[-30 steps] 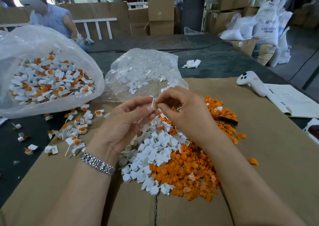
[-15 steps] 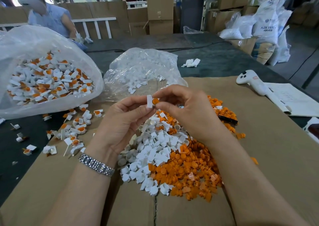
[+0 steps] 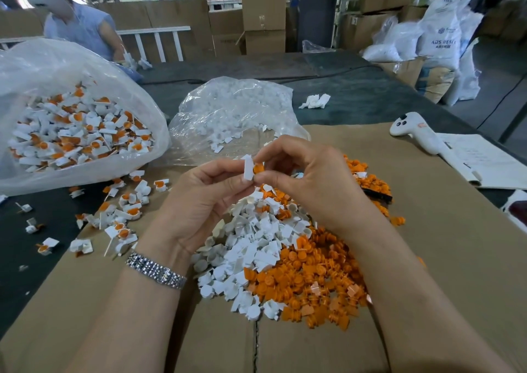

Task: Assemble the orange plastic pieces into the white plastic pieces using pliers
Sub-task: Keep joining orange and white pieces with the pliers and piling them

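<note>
My left hand (image 3: 199,201) pinches a small white plastic piece (image 3: 247,168) between thumb and fingertips, held upright above the pile. My right hand (image 3: 308,181) pinches an orange plastic piece (image 3: 259,168) and holds it against the white piece's right side. Below the hands lies a heap of loose white pieces (image 3: 256,247) and a heap of orange pieces (image 3: 313,281) on flattened cardboard (image 3: 442,258). A black-handled tool, possibly the pliers (image 3: 377,195), lies partly buried in the orange pieces behind my right hand.
A big clear bag of assembled white-and-orange parts (image 3: 74,133) sits at the left, with several assembled parts (image 3: 122,215) spilled beside it. A clear bag of white pieces (image 3: 233,116) lies behind my hands. At right lie a white controller (image 3: 413,133) and papers (image 3: 484,161). Another person (image 3: 79,27) works at the far left.
Both hands lifted slightly from the pile. The white piece turned upright and the orange piece came into view, now pressed against its side.
</note>
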The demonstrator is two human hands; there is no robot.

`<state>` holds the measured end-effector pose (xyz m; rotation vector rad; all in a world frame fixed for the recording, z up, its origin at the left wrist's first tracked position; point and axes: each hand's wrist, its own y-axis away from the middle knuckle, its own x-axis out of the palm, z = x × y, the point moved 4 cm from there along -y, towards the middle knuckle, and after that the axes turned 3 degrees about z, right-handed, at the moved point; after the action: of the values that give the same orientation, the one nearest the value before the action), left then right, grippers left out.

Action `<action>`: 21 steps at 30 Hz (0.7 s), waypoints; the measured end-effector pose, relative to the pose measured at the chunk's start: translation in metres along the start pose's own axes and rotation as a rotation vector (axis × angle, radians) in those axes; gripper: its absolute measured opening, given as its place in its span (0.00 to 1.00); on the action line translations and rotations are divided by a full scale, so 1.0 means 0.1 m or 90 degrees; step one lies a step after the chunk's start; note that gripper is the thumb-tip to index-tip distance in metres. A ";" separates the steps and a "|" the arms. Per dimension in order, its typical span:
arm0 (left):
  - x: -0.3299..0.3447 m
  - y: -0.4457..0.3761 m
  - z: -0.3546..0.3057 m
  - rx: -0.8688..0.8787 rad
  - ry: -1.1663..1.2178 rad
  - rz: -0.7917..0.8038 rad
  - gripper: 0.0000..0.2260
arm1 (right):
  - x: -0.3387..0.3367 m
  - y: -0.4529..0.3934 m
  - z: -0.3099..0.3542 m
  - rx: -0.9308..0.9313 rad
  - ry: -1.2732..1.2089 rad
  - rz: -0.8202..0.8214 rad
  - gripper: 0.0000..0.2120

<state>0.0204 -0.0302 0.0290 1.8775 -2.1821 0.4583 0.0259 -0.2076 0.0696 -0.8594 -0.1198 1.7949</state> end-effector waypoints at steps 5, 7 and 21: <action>0.04 0.00 0.00 0.030 -0.008 -0.006 0.10 | 0.01 -0.01 -0.02 0.014 0.022 -0.017 0.09; 0.05 0.01 -0.01 0.039 -0.014 -0.004 0.11 | 0.02 -0.01 -0.03 0.023 0.032 -0.029 0.09; 0.07 0.02 0.02 0.009 -0.024 -0.088 0.06 | 0.10 -0.03 -0.04 0.008 0.117 -0.015 0.08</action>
<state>0.0174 -0.0375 0.0295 2.0440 -2.0595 0.4149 0.0292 -0.1991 0.0630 -1.0050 -0.0003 1.6851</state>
